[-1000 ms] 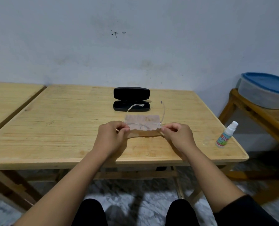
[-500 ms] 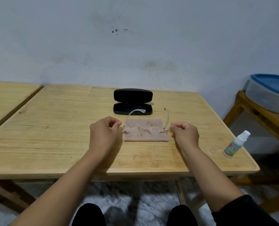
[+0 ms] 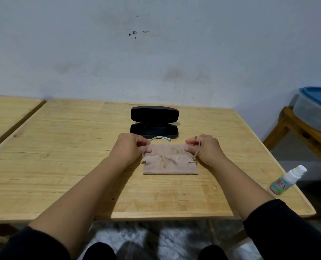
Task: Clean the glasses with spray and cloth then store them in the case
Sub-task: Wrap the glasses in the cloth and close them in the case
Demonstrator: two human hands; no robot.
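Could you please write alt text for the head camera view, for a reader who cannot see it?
Both hands, left hand and right hand, hold the temples of clear-framed glasses over a beige cloth on a wooden table. An open black case lies behind; a spray bottle stands at the right edge.

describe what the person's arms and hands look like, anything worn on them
Both forearms are bare. Dark, black-looking sleeves are pushed up near the elbows, one on the left arm and one on the right arm. The left hand and right hand are bare: no gloves, watch or bracelet visible.
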